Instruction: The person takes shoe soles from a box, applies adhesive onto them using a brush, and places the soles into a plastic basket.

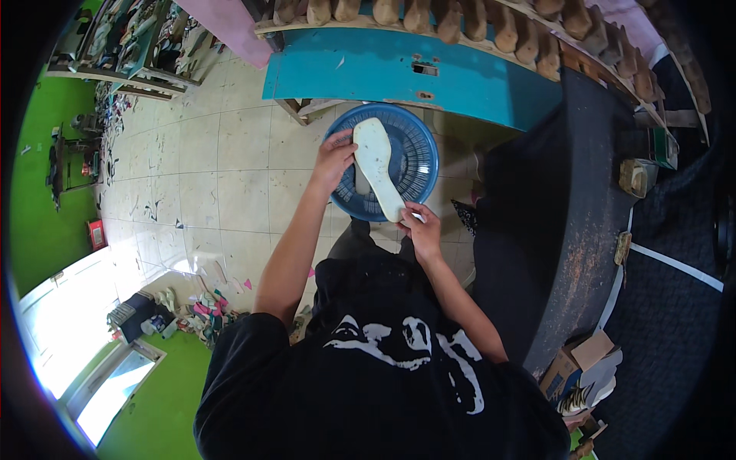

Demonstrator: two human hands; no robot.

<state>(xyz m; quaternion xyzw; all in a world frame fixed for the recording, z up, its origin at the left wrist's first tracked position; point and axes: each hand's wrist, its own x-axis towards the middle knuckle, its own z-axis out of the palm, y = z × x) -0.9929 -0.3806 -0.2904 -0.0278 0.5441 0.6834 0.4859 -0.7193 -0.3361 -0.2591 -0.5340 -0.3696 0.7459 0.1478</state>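
Hands meet on a pale, flat shoe insole point(377, 165), long and rounded at both ends, its surface matte and slightly speckled. The left hand point(334, 159) closes its fingers on the insole's upper edge near the wide end, while the right hand point(419, 228) pinches the narrow end between thumb and fingertips. The insole is held just above a round blue plastic basket point(418, 165) with a slotted, ribbed wall, which sits low in front of the person on the tiled floor point(222, 169). Something grey lies inside the basket under the insole, perhaps another piece, but it is too hidden to tell. A turquoise painted board point(460, 73) runs behind the basket, topped by a row of wooden shoe lasts point(506, 27) cut off by the upper rim. The person's black printed shirt point(383, 368) blocks the lap and legs.
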